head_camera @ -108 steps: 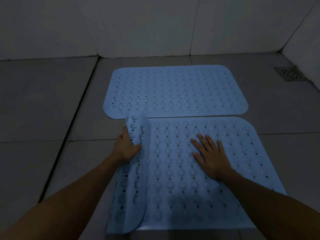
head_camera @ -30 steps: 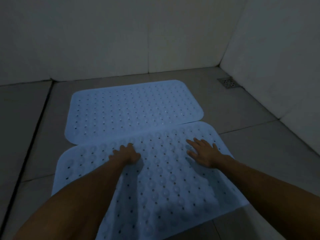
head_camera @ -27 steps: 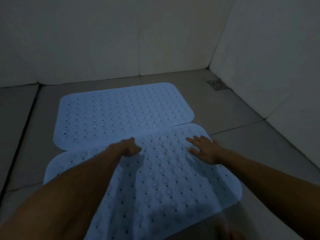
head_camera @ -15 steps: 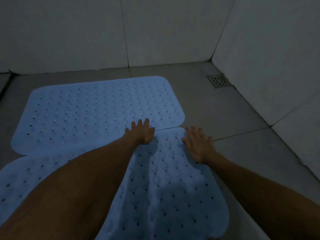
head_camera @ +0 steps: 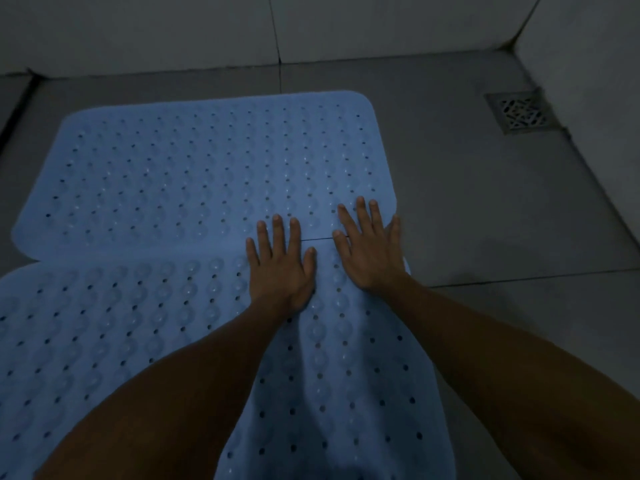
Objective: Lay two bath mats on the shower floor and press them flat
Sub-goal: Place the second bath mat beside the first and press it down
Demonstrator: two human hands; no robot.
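The room is dim, with a weak bluish-grey light and no lamp in view. The floor (head_camera: pixel 467 209) is made of large grey tiles with thin dark joints; one joint runs from the centre toward 3 o'clock. At 12 o'clock stands the back wall (head_camera: pixel 173 29), pale and tiled, with one vertical joint. At 2 o'clock a side wall (head_camera: pixel 588 64) meets it in a corner. Near this corner, close to the side wall, a square metal drain (head_camera: pixel 523 112) sits in the floor. At 10 o'clock a dark groove (head_camera: pixel 17 105) crosses the floor.
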